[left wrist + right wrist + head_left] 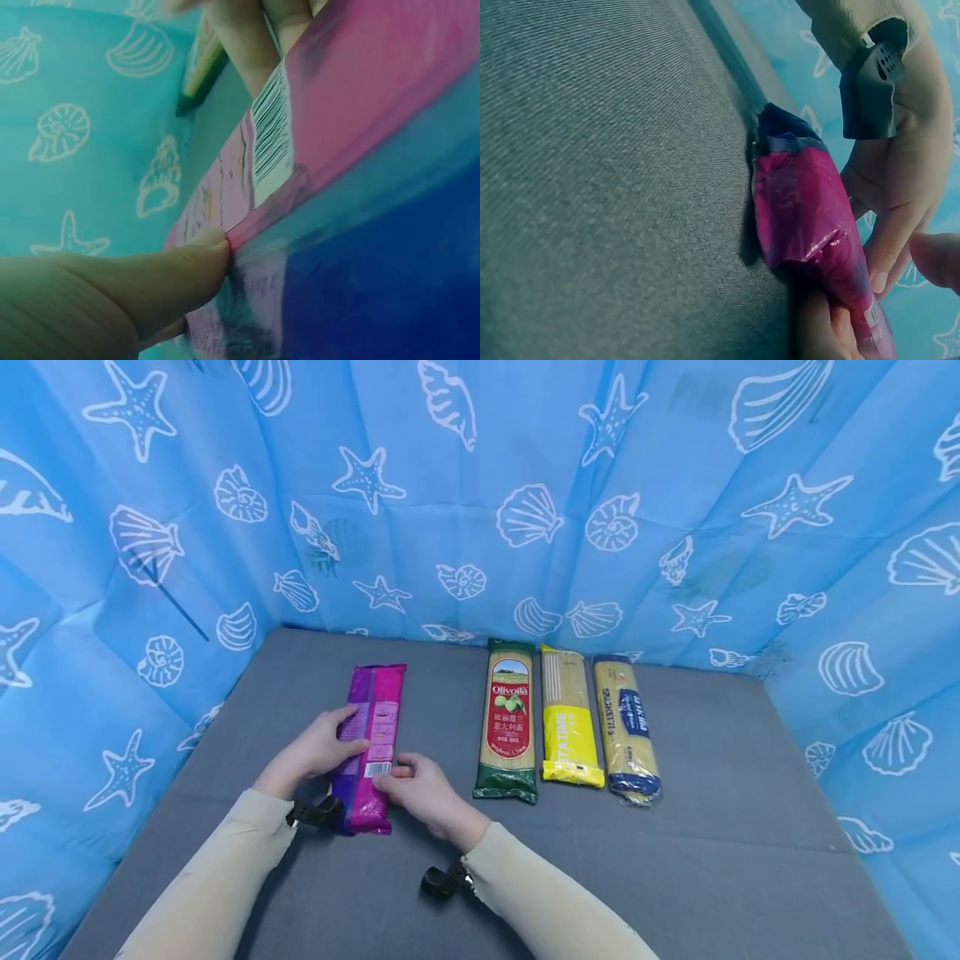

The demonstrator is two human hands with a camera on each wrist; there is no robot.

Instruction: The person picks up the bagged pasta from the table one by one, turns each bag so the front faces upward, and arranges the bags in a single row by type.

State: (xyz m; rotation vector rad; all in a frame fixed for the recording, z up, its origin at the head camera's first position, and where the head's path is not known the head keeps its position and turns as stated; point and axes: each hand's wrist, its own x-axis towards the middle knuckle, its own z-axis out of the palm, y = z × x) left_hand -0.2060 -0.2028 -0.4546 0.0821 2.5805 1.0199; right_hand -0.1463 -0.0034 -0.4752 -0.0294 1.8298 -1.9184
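Note:
A long, glossy pink-and-purple packet [385, 718] lies at the left of the grey table, with a barcode label [271, 142] facing up. My left hand [318, 747] grips its left side, thumb across the printed face. At the right edge, near the barcode, my right hand [427, 793] holds the packet between thumb and curled fingers. In the right wrist view, right-hand fingers [819, 322] tuck in beneath the packet's side, partly hidden by it. One end of the packet [806, 206] sits close over the cloth there.
Right of the hands, three spaghetti packets lie side by side: one with green ends and a red label [510, 710], a yellow one [570, 727], and a blue-labelled one [628, 727]. A blue seashell-print curtain [465, 510] surrounds the grey table [712, 860].

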